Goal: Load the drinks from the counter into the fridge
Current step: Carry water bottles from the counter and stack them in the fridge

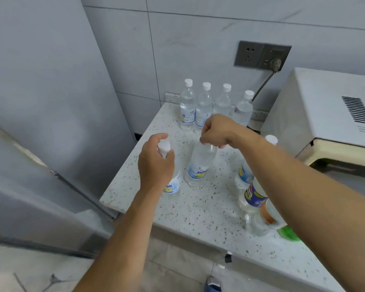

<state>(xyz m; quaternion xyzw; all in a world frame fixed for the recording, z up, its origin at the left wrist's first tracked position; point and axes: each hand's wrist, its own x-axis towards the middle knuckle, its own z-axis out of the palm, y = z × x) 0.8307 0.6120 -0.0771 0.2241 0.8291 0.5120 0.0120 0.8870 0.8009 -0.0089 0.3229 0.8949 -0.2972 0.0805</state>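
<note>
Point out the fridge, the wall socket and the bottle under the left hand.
fridge [40, 85], head view, on its grey side panel.
wall socket [249, 53], head view, on its left plate.
bottle [173, 184], head view, on its label.

Bottle cap [207, 142] under right hand [216, 131]

Clear glossy plastic bottles [201, 161], white matt plastic caps [188, 81]. Speckled white stone desk [200, 211], smooth polished. Grey fridge [40, 85], smooth satin. Glossy wall tiles [198, 28].
</note>
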